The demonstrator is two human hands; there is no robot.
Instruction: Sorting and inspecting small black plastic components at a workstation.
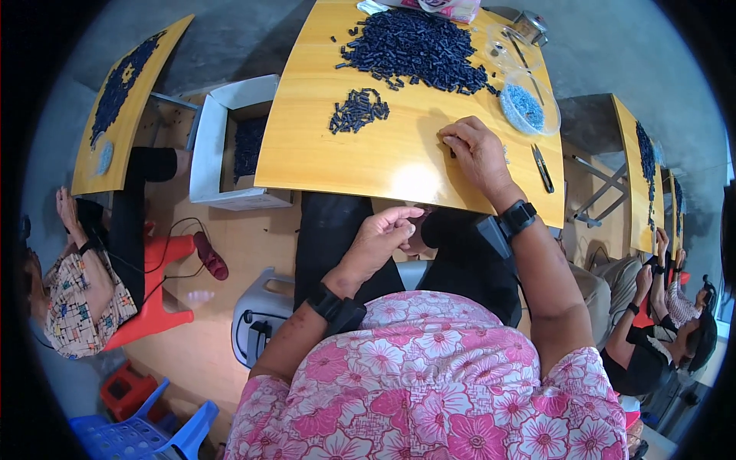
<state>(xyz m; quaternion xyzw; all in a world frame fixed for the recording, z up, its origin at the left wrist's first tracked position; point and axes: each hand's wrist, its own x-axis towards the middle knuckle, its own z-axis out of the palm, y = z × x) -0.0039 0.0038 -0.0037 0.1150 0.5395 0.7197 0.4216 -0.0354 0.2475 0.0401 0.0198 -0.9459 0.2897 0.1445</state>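
1. We have the right hand point(477, 152) low over the table point(307, 153), thumb and fingers drawn in toward one another. A small dark piece point(452, 154) shows by their tips; whether it is gripped or just beside them, we cannot tell.
2. Our left hand point(379, 238) is nearer the body, at the table's near edge, with thumb and forefinger close together; we cannot tell if anything sits between them.
3. We would probably do best with a light fingertip pinch, one piece at a time, since such short bits may roll.
4. The small heap of black pieces point(359, 111) lies left of the right hand, and the large heap point(414, 50) well beyond it; we should avoid brushing either.
5. Beyond the right hand and to its right stands the bowl of blue pieces point(555, 115); we should reach past without tipping it.
6. The black hand tool point(543, 169) lies to the right of that hand, so we should swing the forearm carefully.
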